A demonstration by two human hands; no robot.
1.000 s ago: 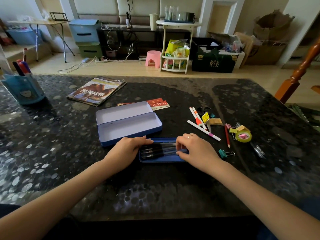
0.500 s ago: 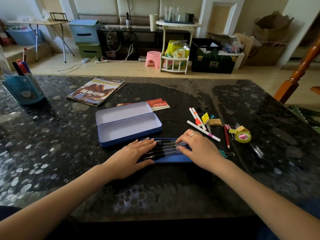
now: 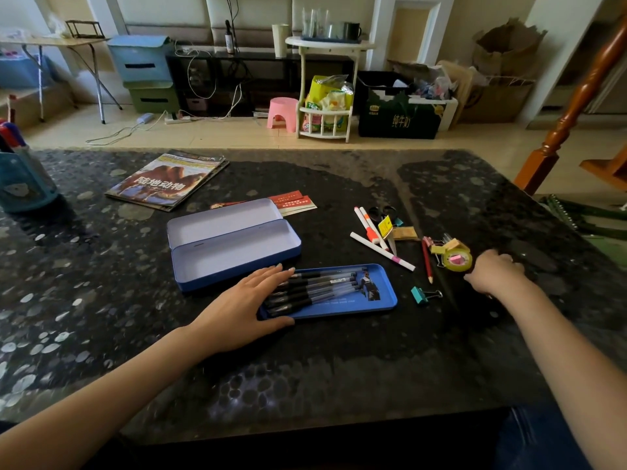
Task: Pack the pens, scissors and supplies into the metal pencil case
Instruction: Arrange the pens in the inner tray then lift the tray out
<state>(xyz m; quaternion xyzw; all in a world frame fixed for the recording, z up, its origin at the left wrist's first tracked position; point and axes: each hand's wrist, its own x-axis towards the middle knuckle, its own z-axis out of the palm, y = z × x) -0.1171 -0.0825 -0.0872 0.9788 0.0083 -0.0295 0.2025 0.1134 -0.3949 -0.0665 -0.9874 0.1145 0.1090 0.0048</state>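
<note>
My left hand (image 3: 249, 308) flat and open on black pens (image 3: 315, 290) in the blue tray (image 3: 383, 301), my right hand (image 3: 493, 274) beside the tape roll (image 3: 458, 260), grip unclear, open metal pencil case (image 3: 234, 245) behind the tray.

Six clear black-grip gel pens (image 3: 315, 289) in one shallow blue metal tray (image 3: 386, 301); three white marker pens (image 3: 380, 254) at two o'clock, one red pencil (image 3: 426, 262), one teal binder clip (image 3: 420, 295).
</note>
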